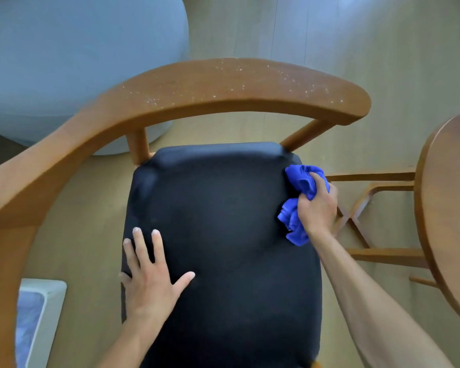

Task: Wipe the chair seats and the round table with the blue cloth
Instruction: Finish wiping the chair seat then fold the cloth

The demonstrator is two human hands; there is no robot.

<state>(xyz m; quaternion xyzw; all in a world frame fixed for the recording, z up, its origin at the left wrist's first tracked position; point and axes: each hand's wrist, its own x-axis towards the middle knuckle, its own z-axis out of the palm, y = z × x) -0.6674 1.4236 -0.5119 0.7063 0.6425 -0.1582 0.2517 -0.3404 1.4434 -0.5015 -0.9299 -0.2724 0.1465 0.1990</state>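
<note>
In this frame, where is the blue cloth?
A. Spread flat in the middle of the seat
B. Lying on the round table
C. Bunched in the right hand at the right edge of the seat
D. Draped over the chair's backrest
C: the blue cloth is crumpled in the right hand against the right edge of the black seat, while the left hand lies flat on the seat's left side.

soft even daylight, faint shadows, slight overall blur, wide-angle bending at the edges
</note>
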